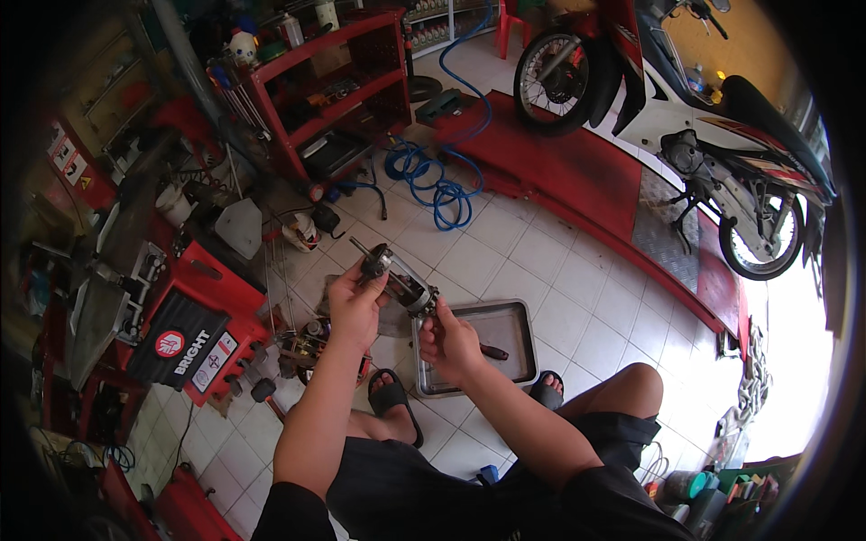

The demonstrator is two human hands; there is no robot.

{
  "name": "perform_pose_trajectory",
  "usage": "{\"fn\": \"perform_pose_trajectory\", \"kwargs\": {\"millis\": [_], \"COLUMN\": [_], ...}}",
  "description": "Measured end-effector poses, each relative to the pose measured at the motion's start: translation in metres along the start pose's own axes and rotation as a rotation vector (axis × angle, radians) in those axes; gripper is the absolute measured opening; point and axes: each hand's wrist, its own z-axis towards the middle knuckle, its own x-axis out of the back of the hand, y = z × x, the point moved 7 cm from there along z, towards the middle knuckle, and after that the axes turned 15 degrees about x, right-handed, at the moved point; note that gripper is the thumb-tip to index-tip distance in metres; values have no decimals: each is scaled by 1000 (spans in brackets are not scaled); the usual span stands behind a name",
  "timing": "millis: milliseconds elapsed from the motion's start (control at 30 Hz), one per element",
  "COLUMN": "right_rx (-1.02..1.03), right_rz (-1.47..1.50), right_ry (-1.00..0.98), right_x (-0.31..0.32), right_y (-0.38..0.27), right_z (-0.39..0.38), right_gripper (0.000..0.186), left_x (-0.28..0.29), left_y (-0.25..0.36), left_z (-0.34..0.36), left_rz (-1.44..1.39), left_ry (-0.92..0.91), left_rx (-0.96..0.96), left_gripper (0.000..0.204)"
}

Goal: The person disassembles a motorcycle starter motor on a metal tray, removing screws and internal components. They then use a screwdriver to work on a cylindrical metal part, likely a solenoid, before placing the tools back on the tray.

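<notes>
Grip's closed at both ends, left hand [358,302] and right hand [454,344] around a shafted metal cylinder [408,290] by the metal tray's [510,323] far-left corner, so imo slack fingers could drop it outside.

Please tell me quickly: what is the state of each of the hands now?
Left hand: closed, holding the upper end of a metal part.
Right hand: closed, fingers at its lower end.
</notes>
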Motion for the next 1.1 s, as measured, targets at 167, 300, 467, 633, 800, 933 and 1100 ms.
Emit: {"fn": "perform_pose_trajectory", "kwargs": {"millis": [167, 300, 467, 633, 800, 933, 1100], "right_rx": [193, -101, 209, -62, 322, -28, 281], "right_rz": [-257, 40, -210, 12, -334, -121, -306], "right_ry": [285, 43, 275, -19, 214, 165, 143], "right_x": [-44, -4, -22, 11, -26, -21, -13], "right_y": [-4, 3, 7, -3, -7, -2, -3], "right_z": [-7, 0, 0, -1, 0, 1, 8], "right_gripper": [18, 17, 31, 21, 21, 22, 23], "left_x": [6, -6, 8, -9, 7, 5, 5], "left_y": [5, 9, 10, 5, 10, 11, 11], "left_z": [-1, -4, -7, 1, -3, -3, -4], "left_rz": [-40, -60, -64, -90, -89, -76, -93], "left_ry": [40, -16, 20, -54, 7, 6, 5], "left_rx": [-1, -2, -15, 3, -10, 12, 3], "left_gripper": [35, 34, 33, 34, 38, 38, 38]}}
